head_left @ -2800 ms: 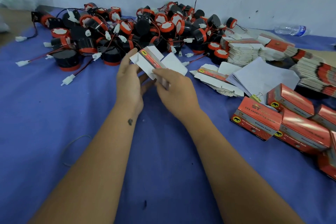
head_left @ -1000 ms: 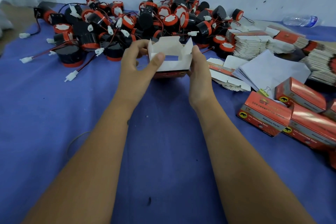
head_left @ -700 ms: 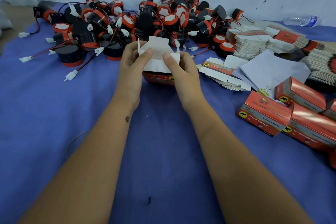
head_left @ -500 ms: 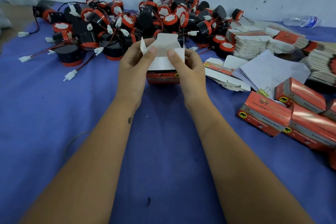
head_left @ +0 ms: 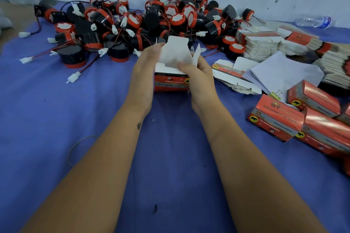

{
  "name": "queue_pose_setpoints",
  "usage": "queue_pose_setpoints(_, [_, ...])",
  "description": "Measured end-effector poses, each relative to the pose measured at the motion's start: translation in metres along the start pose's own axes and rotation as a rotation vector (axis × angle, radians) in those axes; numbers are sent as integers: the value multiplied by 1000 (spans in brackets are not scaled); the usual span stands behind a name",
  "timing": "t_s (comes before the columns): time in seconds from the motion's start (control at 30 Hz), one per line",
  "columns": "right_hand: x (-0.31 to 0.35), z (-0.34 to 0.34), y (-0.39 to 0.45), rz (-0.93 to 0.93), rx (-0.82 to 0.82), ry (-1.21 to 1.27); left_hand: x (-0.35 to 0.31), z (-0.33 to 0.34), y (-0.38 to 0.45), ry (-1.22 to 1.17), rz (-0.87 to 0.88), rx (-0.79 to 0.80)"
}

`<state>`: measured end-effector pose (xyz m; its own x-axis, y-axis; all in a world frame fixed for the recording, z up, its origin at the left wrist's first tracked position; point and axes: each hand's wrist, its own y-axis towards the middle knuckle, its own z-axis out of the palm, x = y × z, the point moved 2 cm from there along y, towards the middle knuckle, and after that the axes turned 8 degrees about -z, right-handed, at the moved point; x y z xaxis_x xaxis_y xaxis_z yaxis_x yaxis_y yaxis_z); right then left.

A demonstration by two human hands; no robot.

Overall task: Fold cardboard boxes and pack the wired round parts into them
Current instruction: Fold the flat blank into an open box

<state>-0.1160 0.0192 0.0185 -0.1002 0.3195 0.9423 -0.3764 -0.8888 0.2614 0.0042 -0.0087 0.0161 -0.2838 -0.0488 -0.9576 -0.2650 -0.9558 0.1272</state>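
A small red cardboard box (head_left: 171,83) stands upright on the blue cloth between my hands, its white top flaps (head_left: 177,51) still raised. My left hand (head_left: 144,70) grips its left side, fingertips up at the rear flap. My right hand (head_left: 200,77) holds the right side, the thumb pressing a white flap inward. A big heap of black-and-red round parts (head_left: 147,24) with red wires and white plugs lies just beyond the box. The box's inside is hidden from me.
Stacks of flat unfolded boxes (head_left: 265,43) and loose white sheets (head_left: 280,73) lie at the right. Several folded red boxes (head_left: 295,119) sit at the right edge. A plastic bottle (head_left: 314,21) lies by the wall. A rubber band (head_left: 79,149) rests at the left.
The flat box was opened into shape and set upright. Both hands slid lower down its sides, and my right thumb pushed a top flap inward.
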Motion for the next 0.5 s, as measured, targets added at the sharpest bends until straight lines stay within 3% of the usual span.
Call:
queue_pose_setpoints(0.1, [-1, 0, 2, -17, -14, -10, -1, 0, -1, -93, -71, -10])
queue_pose_setpoints(0.37, [-1, 0, 1, -23, 16, -23, 1, 1, 2, 82, 10, -22])
queue_pose_setpoints(0.5, [-4, 0, -3, -28, 146, 33, 0, 2, 1, 97, 15, -45])
